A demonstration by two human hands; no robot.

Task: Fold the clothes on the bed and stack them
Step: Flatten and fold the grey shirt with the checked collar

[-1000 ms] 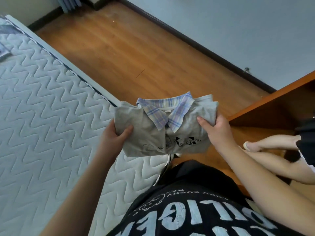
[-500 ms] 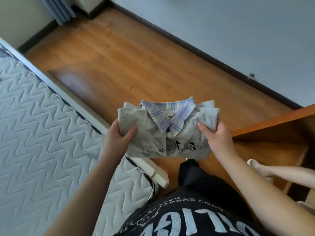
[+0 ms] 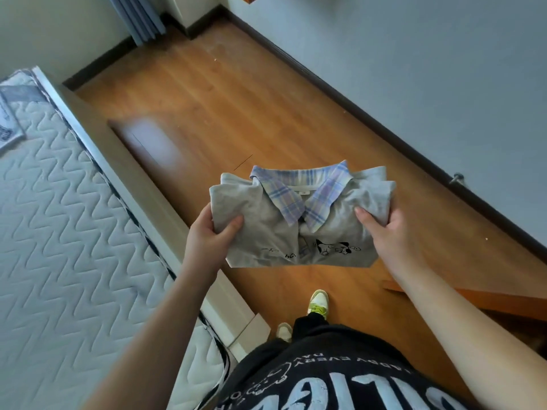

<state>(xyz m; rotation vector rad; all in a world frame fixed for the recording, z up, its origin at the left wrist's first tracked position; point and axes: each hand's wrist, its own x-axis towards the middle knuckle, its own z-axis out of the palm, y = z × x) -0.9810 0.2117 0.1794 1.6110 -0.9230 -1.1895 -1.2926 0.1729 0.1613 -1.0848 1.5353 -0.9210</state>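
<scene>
wooden floor (image 3: 236,93), curtain (image 3: 139,19), perhaps a doorstop (image 3: 457,178).

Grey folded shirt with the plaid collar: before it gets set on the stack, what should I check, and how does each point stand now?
1. Left hand grips the grey folded shirt with the plaid collar: ok.
2. Right hand grips its other side: ok.
3. Fold held compact, collar on top: ok.
4. Shirt over the white quilted mattress: not ok, it is over the wooden floor.
5. Stack to place it on: cannot tell, none in view.
</scene>
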